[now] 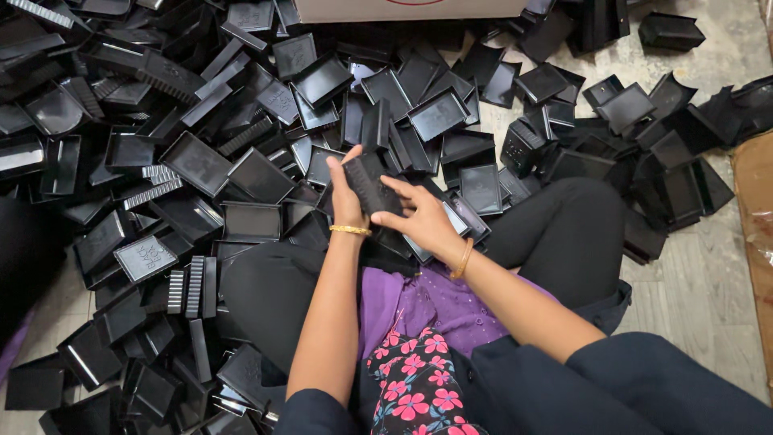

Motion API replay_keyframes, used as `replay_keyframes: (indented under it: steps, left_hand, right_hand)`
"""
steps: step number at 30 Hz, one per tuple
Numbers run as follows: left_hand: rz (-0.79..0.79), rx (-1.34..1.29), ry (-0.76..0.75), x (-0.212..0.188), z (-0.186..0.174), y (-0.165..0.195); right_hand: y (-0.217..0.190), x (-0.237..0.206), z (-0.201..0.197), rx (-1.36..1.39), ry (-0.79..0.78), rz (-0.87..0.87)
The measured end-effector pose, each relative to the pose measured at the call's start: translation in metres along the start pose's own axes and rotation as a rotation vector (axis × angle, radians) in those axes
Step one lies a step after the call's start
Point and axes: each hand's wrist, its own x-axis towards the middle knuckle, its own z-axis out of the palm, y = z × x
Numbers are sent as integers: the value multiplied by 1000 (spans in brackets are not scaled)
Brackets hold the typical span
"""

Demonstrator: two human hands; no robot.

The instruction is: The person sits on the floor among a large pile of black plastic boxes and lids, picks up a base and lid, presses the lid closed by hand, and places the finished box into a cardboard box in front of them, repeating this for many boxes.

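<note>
The left hand (346, 197) and the right hand (423, 219) were close together over the lap (451, 310), and both were closed on one black part (370, 184), a small ribbed plastic piece. The left hand gripped it from the side with the thumb raised along its upper edge, and the right hand pressed on its lower end with the fingers spread flat. The part was held up a little above the lap, just in front of the pile (241, 161). It looked light, because the fingers carried it without effort, and it looked stiff, with thin walls and sharp corners like the other pieces. The smooth faces were shiny and probably a bit slippery, so I judged the ribbed face and the long edges to be the better places for a grip. Thin plastic of this kind may crack if it is bent or squeezed hard at the rim. The pile lay all around the lap, thick on the far side and to the left of it, with flat trays and ribbed lids mixed. A box (411, 8) stood beyond the pile. Bare floor (708, 290) showed to the right of the lap.
</note>
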Motion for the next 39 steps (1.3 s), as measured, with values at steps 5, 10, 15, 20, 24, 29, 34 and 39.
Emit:
replay_keyframes:
  steps: [5,10,15,20,24,29,34,39]
  left_hand:
    - [72,257,-61,-4,3,3]
    - [334,682,-116,-13,9,22]
    - [280,617,-218,-15,7,38]
    - [196,571,-243,-13,2,29]
    - [250,746,-273,-12,2,23]
    - [352,900,27,-16,7,25]
    - [456,918,227,-15,4,24]
    - [403,538,300,-4,-13,26]
  right_hand:
    - [1,7,-19,216,-176,185]
    - [3,11,-50,572,-387,355]
    - [13,-2,-54,705,-519,443]
    - [23,-9,-54,729,-572,492]
    - [23,-5,-61,732,-658,514]
    - [10,-20,-43,345,-474,321]
    - [-43,-23,-20,-494,-34,-133]
    - [-132,61,-85,-700,-349,-107]
